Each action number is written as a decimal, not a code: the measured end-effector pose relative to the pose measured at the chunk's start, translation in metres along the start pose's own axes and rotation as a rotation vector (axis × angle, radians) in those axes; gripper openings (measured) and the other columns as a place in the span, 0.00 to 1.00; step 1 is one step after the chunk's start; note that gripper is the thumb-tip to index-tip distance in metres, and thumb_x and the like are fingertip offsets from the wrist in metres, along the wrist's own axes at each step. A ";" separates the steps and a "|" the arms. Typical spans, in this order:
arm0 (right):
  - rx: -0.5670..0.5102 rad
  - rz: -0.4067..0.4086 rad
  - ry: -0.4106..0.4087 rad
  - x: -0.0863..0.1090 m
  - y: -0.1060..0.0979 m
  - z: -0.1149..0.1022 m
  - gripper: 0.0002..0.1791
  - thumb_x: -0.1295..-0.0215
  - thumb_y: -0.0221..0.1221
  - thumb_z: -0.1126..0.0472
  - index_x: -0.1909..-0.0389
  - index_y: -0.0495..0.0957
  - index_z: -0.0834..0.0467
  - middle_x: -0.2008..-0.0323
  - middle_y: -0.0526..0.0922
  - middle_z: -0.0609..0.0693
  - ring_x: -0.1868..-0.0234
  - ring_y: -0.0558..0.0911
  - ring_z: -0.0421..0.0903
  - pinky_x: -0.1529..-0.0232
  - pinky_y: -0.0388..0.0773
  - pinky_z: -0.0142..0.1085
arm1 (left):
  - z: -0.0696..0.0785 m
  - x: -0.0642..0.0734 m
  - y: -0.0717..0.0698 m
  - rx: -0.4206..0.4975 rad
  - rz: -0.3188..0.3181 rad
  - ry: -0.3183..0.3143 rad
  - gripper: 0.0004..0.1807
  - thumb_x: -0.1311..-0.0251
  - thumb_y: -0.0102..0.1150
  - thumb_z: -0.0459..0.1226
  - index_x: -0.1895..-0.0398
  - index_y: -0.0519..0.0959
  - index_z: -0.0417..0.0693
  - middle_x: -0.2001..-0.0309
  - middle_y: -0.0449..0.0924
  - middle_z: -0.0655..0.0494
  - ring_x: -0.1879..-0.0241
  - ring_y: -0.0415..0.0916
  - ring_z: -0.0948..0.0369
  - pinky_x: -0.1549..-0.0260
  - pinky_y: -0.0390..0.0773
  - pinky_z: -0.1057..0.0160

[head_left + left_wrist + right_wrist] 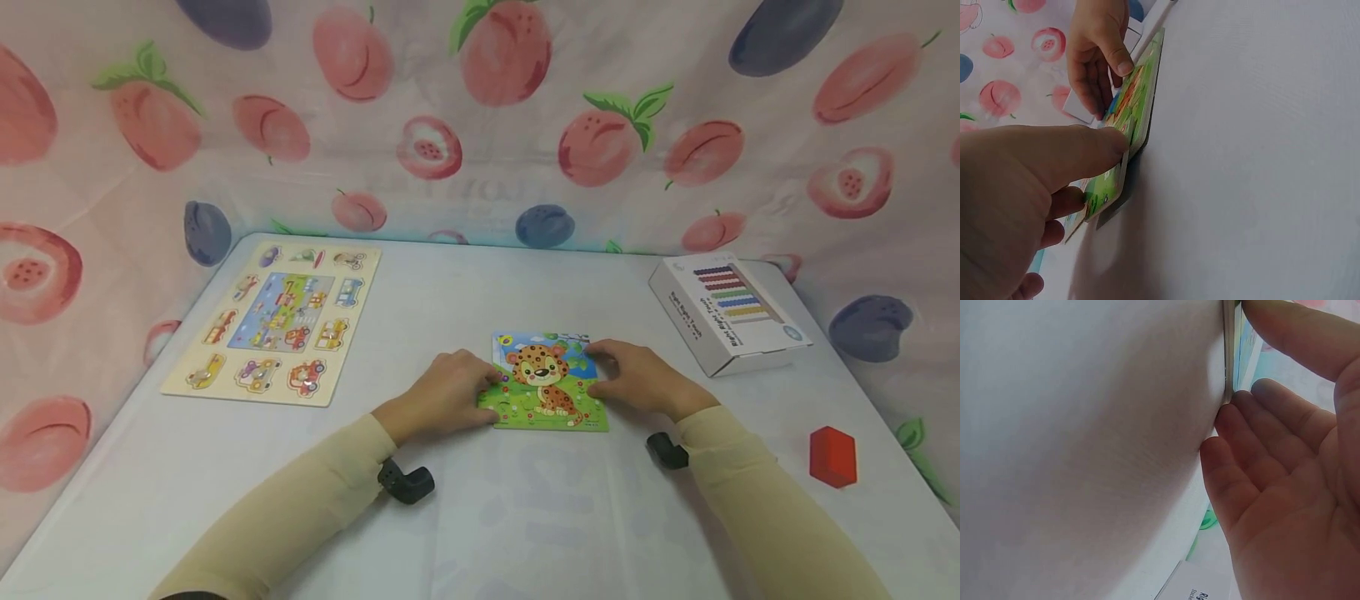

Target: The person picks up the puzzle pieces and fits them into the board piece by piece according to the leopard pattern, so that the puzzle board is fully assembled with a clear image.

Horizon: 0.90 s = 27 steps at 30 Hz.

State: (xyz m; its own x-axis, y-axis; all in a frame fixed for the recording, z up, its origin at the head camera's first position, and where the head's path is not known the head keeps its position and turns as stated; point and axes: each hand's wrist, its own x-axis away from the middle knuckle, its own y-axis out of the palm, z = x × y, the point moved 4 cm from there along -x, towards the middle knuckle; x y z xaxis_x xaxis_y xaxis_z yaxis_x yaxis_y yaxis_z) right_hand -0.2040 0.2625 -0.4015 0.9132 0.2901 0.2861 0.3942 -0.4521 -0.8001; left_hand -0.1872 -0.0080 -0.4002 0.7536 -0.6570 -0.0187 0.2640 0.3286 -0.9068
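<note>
A square leopard jigsaw puzzle point(540, 392) with a green and blue background lies mid-table between both hands. At its left side, my left hand point(442, 396) grips the puzzle between thumb and fingers. In the left wrist view, the part of the puzzle point(1107, 184) under that thumb stands raised above the rest, with a shadow below. My right hand point(645, 379) is at the opposite side, its thumb and fingertips touching the right edge. Seen from the right wrist, its fingers point(1272, 434) are fairly straight, their tips right at the board's edge point(1230, 356).
A wooden vehicle puzzle board point(345, 287) lies at the back left. At the back right stands a white box point(750, 333) with coloured rods pictured on it. A red block point(832, 457) sits beyond the right forearm. Fruit-print cloth point(480, 183) rises behind the table.
</note>
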 end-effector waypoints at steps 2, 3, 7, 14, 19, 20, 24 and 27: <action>0.001 0.001 0.001 0.000 0.000 0.000 0.38 0.38 0.68 0.54 0.29 0.66 0.60 0.28 0.63 0.63 0.27 0.57 0.66 0.31 0.53 0.61 | 0.001 -0.002 0.001 -0.004 0.001 0.004 0.27 0.47 0.74 0.49 0.45 0.83 0.47 0.54 0.83 0.58 0.49 0.73 0.57 0.46 0.69 0.51; 0.001 0.000 0.002 0.000 0.000 0.000 0.38 0.38 0.68 0.54 0.29 0.66 0.60 0.28 0.63 0.63 0.27 0.57 0.66 0.31 0.54 0.61 | 0.002 -0.002 0.002 -0.008 0.002 0.005 0.27 0.47 0.74 0.49 0.45 0.83 0.47 0.54 0.83 0.58 0.50 0.73 0.57 0.47 0.69 0.52; 0.004 0.000 0.003 0.000 0.000 0.000 0.38 0.37 0.68 0.53 0.29 0.66 0.60 0.27 0.62 0.63 0.27 0.57 0.66 0.31 0.54 0.61 | 0.004 -0.004 0.003 -0.016 0.010 0.014 0.27 0.46 0.74 0.50 0.46 0.83 0.47 0.56 0.83 0.59 0.52 0.73 0.58 0.49 0.70 0.52; 0.006 0.003 -0.001 0.000 0.000 -0.001 0.38 0.37 0.68 0.54 0.29 0.66 0.60 0.28 0.63 0.64 0.27 0.58 0.66 0.31 0.55 0.61 | 0.007 -0.006 0.004 -0.007 0.019 0.009 0.26 0.46 0.73 0.50 0.46 0.83 0.48 0.56 0.83 0.59 0.51 0.73 0.58 0.50 0.71 0.53; 0.016 0.013 -0.014 -0.001 -0.001 -0.001 0.38 0.38 0.68 0.54 0.29 0.67 0.61 0.28 0.64 0.64 0.27 0.59 0.66 0.31 0.56 0.60 | 0.007 -0.009 0.007 -0.008 0.025 0.004 0.27 0.45 0.73 0.52 0.46 0.83 0.48 0.54 0.83 0.59 0.51 0.73 0.58 0.50 0.71 0.54; 0.017 0.014 -0.017 -0.001 -0.001 -0.001 0.38 0.38 0.68 0.54 0.29 0.67 0.61 0.28 0.64 0.64 0.28 0.59 0.66 0.31 0.56 0.60 | 0.007 -0.009 0.008 -0.006 0.025 0.004 0.27 0.45 0.73 0.52 0.46 0.83 0.48 0.54 0.83 0.59 0.51 0.73 0.58 0.50 0.71 0.55; 0.015 0.014 -0.018 -0.001 0.000 0.000 0.38 0.38 0.68 0.54 0.29 0.67 0.61 0.29 0.64 0.64 0.27 0.59 0.66 0.31 0.55 0.60 | 0.008 -0.012 0.010 -0.004 0.026 0.005 0.27 0.45 0.72 0.52 0.46 0.83 0.48 0.54 0.83 0.59 0.52 0.73 0.59 0.51 0.71 0.55; 0.015 0.013 -0.020 -0.002 0.000 0.001 0.38 0.38 0.68 0.54 0.29 0.67 0.61 0.29 0.64 0.64 0.27 0.59 0.66 0.31 0.55 0.60 | 0.009 -0.013 0.011 -0.009 0.023 0.007 0.27 0.45 0.72 0.52 0.46 0.83 0.49 0.54 0.84 0.60 0.53 0.73 0.60 0.52 0.71 0.56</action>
State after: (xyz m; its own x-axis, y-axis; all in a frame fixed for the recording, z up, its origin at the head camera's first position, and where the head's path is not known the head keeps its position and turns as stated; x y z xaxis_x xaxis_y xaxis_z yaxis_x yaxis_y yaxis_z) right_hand -0.2056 0.2624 -0.4025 0.9159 0.3009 0.2657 0.3809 -0.4429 -0.8116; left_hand -0.1882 0.0102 -0.4060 0.7552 -0.6541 -0.0421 0.2417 0.3377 -0.9097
